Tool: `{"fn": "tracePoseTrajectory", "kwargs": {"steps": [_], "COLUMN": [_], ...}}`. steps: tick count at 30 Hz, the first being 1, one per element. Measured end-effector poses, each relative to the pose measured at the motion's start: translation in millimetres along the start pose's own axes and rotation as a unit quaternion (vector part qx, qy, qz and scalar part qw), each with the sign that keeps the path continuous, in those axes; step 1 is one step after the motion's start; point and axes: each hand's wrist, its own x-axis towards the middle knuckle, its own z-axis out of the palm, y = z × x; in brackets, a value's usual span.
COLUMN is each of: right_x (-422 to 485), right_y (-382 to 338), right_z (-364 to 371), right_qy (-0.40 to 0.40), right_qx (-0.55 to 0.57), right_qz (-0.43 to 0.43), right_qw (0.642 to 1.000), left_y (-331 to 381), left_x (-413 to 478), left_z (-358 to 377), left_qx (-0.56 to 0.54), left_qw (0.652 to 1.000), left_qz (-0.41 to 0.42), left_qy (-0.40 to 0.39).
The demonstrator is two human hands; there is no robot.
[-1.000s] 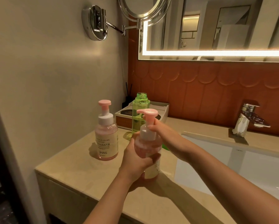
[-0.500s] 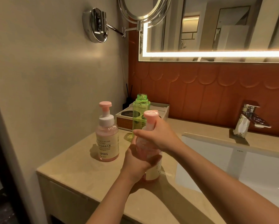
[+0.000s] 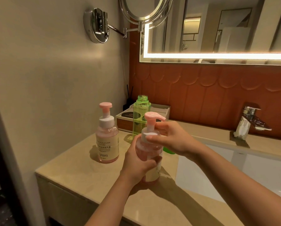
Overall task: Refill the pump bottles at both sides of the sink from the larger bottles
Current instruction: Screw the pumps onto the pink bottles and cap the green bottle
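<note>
Countertop (image 3: 74, 175), pump bottle (image 3: 147, 150), terracotta tiles (image 3: 209, 95), lit mirror (image 3: 218, 30)

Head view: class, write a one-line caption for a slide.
The left hand grips a pink pump bottle while the right hand pinches its white collar, beside an uncapped green bottle.

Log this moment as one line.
left hand: grips pump bottle body | right hand: pinches its collar | green bottle: uncapped, behind | second pump bottle: untouched

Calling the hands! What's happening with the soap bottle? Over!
Left hand grips pink pump bottle. Right hand pinches its white collar. Uncapped green bottle stands behind, not blocking.
</note>
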Motion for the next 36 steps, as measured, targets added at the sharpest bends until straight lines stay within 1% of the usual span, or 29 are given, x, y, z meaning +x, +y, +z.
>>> {"fn": "tracePoseTrajectory", "kwargs": {"steps": [3,7,9,10,12,13,14,16,18,21,26,30,34,36], "right_x": [1.9,0.7,1.5,2.8,8.7,12.1,15.7,21.8,24.9,26.0,18.6,12.8,11.8,12.9], "right_y": [0.4,-0.5,-0.6,-0.9,-1.2,-0.6,-0.1,2.9,4.7,9.2,10.3,8.3,7.3,9.6], "right_z": [7.3,16.9,18.9,16.5,7.0,1.5,-3.0,-5.5,-0.8,6.3,13.3,21.4,29.8,35.2], "right_qy": [0.074,0.15,0.163,0.139,0.029,-0.028,-0.067,-0.103,-0.118,-0.084,-0.017,0.045,0.096,0.129], "right_qx": [-0.035,-0.114,-0.14,-0.136,-0.076,-0.043,-0.028,-0.019,0.022,0.079,0.078,0.067,0.037,-0.001], "right_qz": [-0.008,-0.025,-0.032,-0.029,-0.016,-0.007,-0.003,-0.008,-0.015,-0.021,-0.018,-0.018,0.03,0.053], "right_qw": [0.997,0.982,0.976,0.98,0.997,0.999,0.997,0.994,0.993,0.993,0.997,0.997,0.994,0.99], "left_y": [-1.5,-4.3,-2.9,-2.1,-0.2,0.7,0.4,1.0,1.2,0.5,-0.5,1.5,0.1,0.1], "left_x": [0.4,1.6,0.9,0.4,-0.3,-0.5,0.1,-0.1,0.6,1.9,1.0,0.1,-0.9,-1.6], "left_z": [0.5,0.8,1.4,1.3,0.1,-0.1,-0.1,0.2,0.2,0.5,0.8,0.1,1.9,4.5], "left_qx": [-0.007,-0.018,-0.021,-0.026,-0.035,-0.036,-0.034,-0.033,-0.038,-0.037,-0.032,-0.02,-0.017,-0.027], "left_qw": [1.0,1.0,1.0,0.999,0.999,0.999,0.999,0.999,0.999,0.999,0.999,0.999,0.998,0.997], "left_qz": [-0.002,-0.012,-0.015,-0.018,-0.021,-0.02,-0.015,-0.011,-0.015,-0.023,-0.037,-0.038,-0.058,-0.071], "left_qy": [0.0,0.004,0.001,-0.003,-0.008,-0.013,-0.021,-0.032,-0.032,-0.023,-0.01,-0.017,-0.004,0.005]}}
